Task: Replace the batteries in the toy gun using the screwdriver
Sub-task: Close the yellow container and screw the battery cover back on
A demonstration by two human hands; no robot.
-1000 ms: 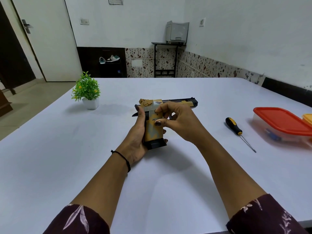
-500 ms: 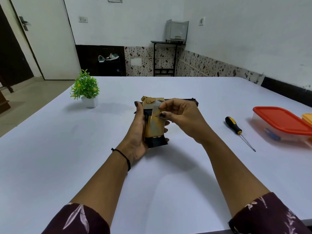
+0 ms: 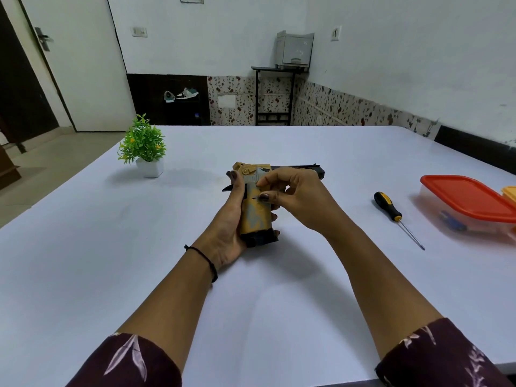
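A yellow and black toy gun (image 3: 256, 216) is held above the middle of the white table (image 3: 111, 247), grip toward me, black barrel pointing right. My left hand (image 3: 227, 227) wraps the grip from the left. My right hand (image 3: 293, 196) rests on the upper part of the grip, thumb and forefinger pinched against its side; whether they hold a small part I cannot tell. A screwdriver (image 3: 391, 209) with a black and yellow handle lies on the table to the right, its thin shaft pointing toward me.
A clear plastic box with a red lid (image 3: 469, 202) sits at the right edge, a yellow-lidded box (image 3: 510, 192) behind it. A small green potted plant (image 3: 145, 148) stands at the back left.
The gun has been tilted slightly, and my right fingers have shifted from the grip's middle up to its top edge. The screwdriver and boxes stayed put.
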